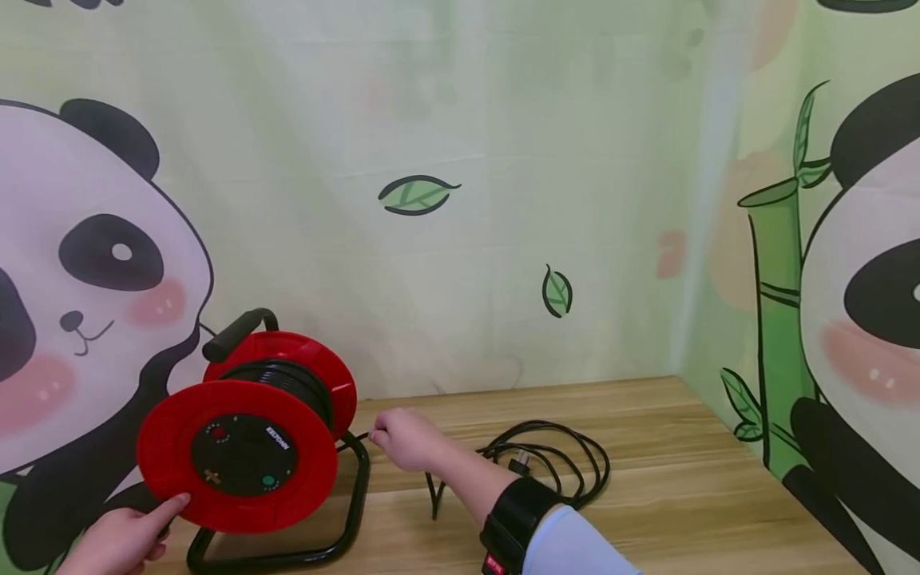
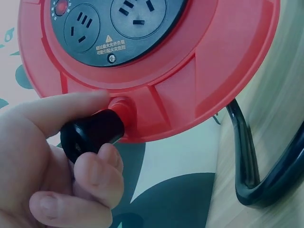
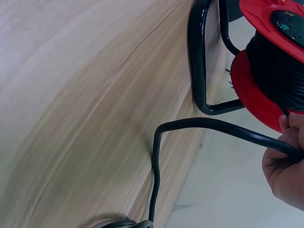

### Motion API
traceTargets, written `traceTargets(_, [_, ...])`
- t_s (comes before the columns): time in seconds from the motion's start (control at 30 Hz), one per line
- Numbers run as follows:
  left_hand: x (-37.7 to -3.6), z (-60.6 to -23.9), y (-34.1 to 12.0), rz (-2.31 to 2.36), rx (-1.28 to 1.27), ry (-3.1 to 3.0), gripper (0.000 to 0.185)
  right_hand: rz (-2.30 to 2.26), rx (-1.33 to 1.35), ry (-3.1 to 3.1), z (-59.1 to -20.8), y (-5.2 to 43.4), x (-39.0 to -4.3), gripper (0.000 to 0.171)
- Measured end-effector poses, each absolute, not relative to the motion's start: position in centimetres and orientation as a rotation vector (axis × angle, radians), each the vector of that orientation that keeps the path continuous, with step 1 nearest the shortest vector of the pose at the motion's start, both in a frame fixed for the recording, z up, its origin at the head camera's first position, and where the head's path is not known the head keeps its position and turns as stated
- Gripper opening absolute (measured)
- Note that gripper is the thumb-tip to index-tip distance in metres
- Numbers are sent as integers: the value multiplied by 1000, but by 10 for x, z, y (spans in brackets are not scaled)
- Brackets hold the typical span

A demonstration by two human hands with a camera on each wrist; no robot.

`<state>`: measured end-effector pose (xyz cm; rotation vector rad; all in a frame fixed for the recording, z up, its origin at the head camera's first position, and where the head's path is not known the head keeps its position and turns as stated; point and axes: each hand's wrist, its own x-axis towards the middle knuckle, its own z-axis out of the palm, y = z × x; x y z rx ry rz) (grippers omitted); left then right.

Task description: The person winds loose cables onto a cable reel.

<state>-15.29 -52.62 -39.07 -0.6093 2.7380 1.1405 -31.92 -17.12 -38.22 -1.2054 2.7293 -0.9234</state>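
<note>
A red cable reel (image 1: pixel 237 511) with black cable wound on its drum stands on a black tube frame at the left of the table. In the left wrist view my left hand (image 2: pixel 52 156) grips the short black crank knob (image 2: pixel 92 135) on the reel's front disc, thumb along its top and fingers curled below. To the right of the reel, my right hand (image 1: pixel 408 439) pinches the black cable (image 3: pixel 223 126) close to the drum. From that hand the cable drops to a loose coil (image 1: pixel 600 471) on the table, with a plug (image 1: pixel 519 465) lying among the loops.
The wooden table (image 1: pixel 668 495) reaches back to a printed panda curtain (image 1: pixel 489 120). A black carrying handle (image 1: pixel 237 334) sits atop the reel. Sockets and a red switch (image 2: pixel 61 7) show on its front disc. The frame's foot (image 1: pixel 287 559) lies near the table's front.
</note>
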Motion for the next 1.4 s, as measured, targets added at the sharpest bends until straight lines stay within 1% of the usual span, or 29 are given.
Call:
traceTargets(0.13, [-156,-394,-526,1102,-606,2770,59,-933,-1220,2734,-382,-169,-319,21])
traceTargets(0.27, [-158,-395,-526,1119,-598,2767,55,-967,-1234,2712,-385,-160,-319,24])
traceTargets(0.4, [-159,-394,-525,1103,-590,2770,55,-1116,-1143,2567,-390,-143,-321,31])
traceTargets(0.53, [-159,-393,-527,1085,-586,2780,55,-1266,-1001,2355,-390,-118,-323,31])
traceTargets(0.67, [-159,-393,-528,1084,-593,2777,54,-1282,-925,2276,-387,-94,-329,28])
traceTargets(0.77, [-159,-393,-528,1087,-597,2769,54,-1250,-919,2302,-385,-77,-333,30])
traceTargets(0.93, [-159,-393,-527,1086,-596,2767,54,-1216,-891,2367,-382,-46,-340,40])
traceTargets(1.13, [-160,-393,-526,1084,-592,2766,53,-1201,-876,2430,-377,-8,-352,38])
traceTargets(1.4, [-158,-394,-526,1058,-613,2774,54,-1169,-853,2557,-371,39,-366,47])
